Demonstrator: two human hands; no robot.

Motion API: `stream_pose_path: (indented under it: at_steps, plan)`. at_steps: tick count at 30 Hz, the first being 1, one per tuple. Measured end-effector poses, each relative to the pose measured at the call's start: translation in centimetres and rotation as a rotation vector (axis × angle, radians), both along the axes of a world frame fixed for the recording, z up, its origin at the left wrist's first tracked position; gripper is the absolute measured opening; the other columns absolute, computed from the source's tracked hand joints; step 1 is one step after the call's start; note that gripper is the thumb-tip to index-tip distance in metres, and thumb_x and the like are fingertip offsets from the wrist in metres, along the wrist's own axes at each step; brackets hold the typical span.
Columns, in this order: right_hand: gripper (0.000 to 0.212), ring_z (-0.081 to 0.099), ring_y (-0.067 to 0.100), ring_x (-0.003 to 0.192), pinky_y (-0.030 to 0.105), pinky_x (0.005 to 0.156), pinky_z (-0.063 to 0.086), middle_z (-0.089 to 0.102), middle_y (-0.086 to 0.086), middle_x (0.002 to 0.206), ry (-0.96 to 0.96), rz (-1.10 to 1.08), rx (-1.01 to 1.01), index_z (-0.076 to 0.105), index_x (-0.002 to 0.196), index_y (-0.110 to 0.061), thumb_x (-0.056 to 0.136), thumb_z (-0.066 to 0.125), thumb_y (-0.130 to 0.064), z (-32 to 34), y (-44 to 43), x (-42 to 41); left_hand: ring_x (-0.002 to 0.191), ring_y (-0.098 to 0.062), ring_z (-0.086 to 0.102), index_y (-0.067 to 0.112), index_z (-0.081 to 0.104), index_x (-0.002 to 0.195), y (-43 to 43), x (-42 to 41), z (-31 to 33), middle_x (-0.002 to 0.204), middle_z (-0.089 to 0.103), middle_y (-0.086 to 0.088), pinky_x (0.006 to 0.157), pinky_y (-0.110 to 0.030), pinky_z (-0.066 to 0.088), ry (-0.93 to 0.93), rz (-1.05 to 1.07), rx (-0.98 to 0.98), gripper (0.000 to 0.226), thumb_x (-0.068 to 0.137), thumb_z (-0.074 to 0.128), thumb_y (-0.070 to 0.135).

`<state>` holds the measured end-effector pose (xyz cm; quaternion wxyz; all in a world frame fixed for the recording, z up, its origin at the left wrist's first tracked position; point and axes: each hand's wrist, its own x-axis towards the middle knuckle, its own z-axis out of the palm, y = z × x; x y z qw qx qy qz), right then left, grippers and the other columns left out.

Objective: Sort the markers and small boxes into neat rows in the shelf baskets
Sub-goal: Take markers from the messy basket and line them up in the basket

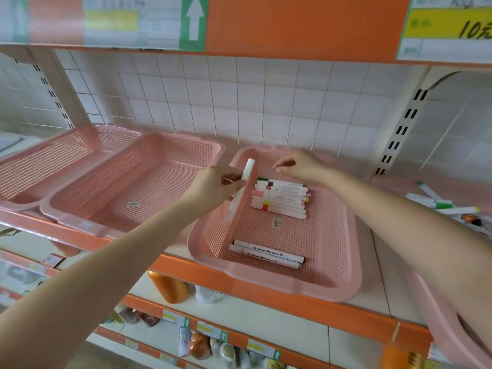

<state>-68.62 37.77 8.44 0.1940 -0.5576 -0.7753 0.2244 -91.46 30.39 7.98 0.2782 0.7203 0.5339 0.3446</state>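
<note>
A pink mesh basket (340, 235) sits in the middle of the shelf. A row of several white markers (281, 198) with coloured caps lies at its back. Two more markers (266, 253) lie side by side near its front. My left hand (213, 186) pinches a white marker (242, 187) that stands nearly upright over the basket's left wall. My right hand (298, 163) hovers above the back row with its fingers loosely curled and nothing in them.
Two pink baskets (138, 187) (45, 166) hold no markers and stand to the left. At the right, loose markers (439, 203) and small boxes lie in another pink basket (452, 328). Bottles and jars fill the lower shelves. A tiled wall backs the shelf.
</note>
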Motion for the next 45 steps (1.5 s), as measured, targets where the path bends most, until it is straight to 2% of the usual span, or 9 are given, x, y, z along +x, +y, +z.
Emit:
stream_pose_path:
  at_steps: [6, 10, 13, 19, 22, 26, 34, 37, 45]
  plan:
    - [0.034, 0.057, -0.006, 0.103, 0.011, 0.094, 0.043, 0.062, -0.021, 0.109, -0.058, 0.31, -0.279, 0.064, 0.12, -0.022, 0.087, 0.066, -0.03, 1.1, -4.5, -0.3, 0.084, -0.009, 0.069, 0.019, 0.069, 0.1, 1.3, 3.0, 0.8, 0.092, 0.071, 0.006, 0.08, -0.035, 0.057, -0.099, 0.005, 0.05, 0.014, 0.086, 0.068, 0.021]
    - [0.039, 0.062, 0.0, 0.097, 0.022, 0.091, 0.05, 0.064, -0.015, 0.105, 0.058, 0.2, -0.197, 0.063, 0.118, -0.02, 0.083, 0.069, -0.037, -0.7, -5.7, 0.0, 0.084, -0.013, 0.068, 0.011, 0.064, 0.102, 1.5, 4.8, 1.7, 0.097, 0.069, -0.003, 0.073, -0.031, 0.059, -0.25, 0.023, 0.007, 0.019, 0.085, 0.068, 0.019]
    - [0.02, 0.065, 0.0, 0.08, 0.028, 0.082, 0.056, 0.068, -0.008, 0.093, 0.229, 0.139, -0.2, 0.066, 0.105, -0.015, 0.087, 0.067, -0.024, -0.9, -6.3, 0.6, 0.083, -0.016, 0.07, 0.011, 0.062, 0.098, 1.2, 5.6, 1.6, 0.097, 0.068, -0.007, 0.075, -0.033, 0.059, -0.323, -0.009, -0.067, 0.014, 0.086, 0.067, 0.017]
    - [0.025, 0.065, 0.004, 0.079, 0.026, 0.083, 0.055, 0.069, 0.002, 0.1, 0.135, 0.06, -0.154, 0.063, 0.117, -0.008, 0.094, 0.056, -0.016, 0.0, -6.9, 2.9, 0.084, -0.018, 0.07, 0.012, 0.048, 0.112, 1.0, 5.4, 1.6, 0.097, 0.067, -0.006, 0.069, -0.03, 0.059, -0.427, -0.006, -0.062, 0.032, 0.085, 0.066, 0.009]
    - [0.031, 0.064, 0.009, 0.082, 0.024, 0.084, 0.054, 0.068, 0.003, 0.1, 0.143, 0.003, -0.094, 0.057, 0.126, -0.007, 0.096, 0.051, -0.012, 0.4, -7.0, 4.1, 0.082, -0.02, 0.071, 0.013, 0.059, 0.103, 1.3, 4.6, 1.1, 0.092, 0.07, -0.007, 0.073, -0.032, 0.059, -0.302, -0.036, -0.05, 0.02, 0.085, 0.067, 0.009]
    - [0.026, 0.063, 0.011, 0.075, 0.024, 0.078, 0.057, 0.063, -0.003, 0.083, 0.235, -0.075, -0.034, 0.06, 0.119, -0.003, 0.097, 0.047, -0.009, 0.9, -6.5, 5.1, 0.078, -0.013, 0.07, 0.025, 0.064, 0.094, 1.3, 3.8, 0.0, 0.089, 0.071, 0.0, 0.074, -0.023, 0.057, -0.074, -0.043, 0.013, 0.016, 0.084, 0.07, 0.013]
    - [0.028, 0.06, 0.008, 0.064, 0.017, 0.067, 0.053, 0.06, 0.002, 0.073, 0.243, -0.082, 0.008, 0.061, 0.103, 0.008, 0.1, 0.042, -0.012, 0.5, -6.8, 5.4, 0.083, -0.019, 0.067, 0.005, 0.07, 0.106, 1.4, 3.5, -1.4, 0.094, 0.072, -0.007, 0.081, -0.034, 0.054, 0.156, -0.02, 0.147, 0.024, 0.087, 0.067, 0.018]
    - [0.024, 0.06, 0.009, 0.064, 0.019, 0.067, 0.053, 0.062, 0.004, 0.076, 0.262, -0.064, -0.017, 0.062, 0.103, 0.001, 0.1, 0.042, -0.012, 0.5, -6.8, 5.4, 0.092, -0.015, 0.064, 0.008, 0.069, 0.112, 1.2, 3.6, -1.2, 0.101, 0.071, -0.006, 0.083, -0.02, 0.046, 0.209, -0.038, 0.22, 0.025, 0.087, 0.065, 0.013]
    - [0.021, 0.06, 0.006, 0.075, 0.013, 0.066, 0.051, 0.064, 0.002, 0.096, 0.131, -0.094, 0.014, 0.062, 0.112, -0.009, 0.096, 0.051, -0.016, -0.5, -6.1, 6.5, 0.096, -0.022, 0.062, 0.026, 0.065, 0.117, 4.5, 3.3, -0.5, 0.109, 0.068, -0.001, 0.082, -0.038, 0.053, 0.591, 0.0, 0.171, 0.026, 0.094, 0.053, 0.03]
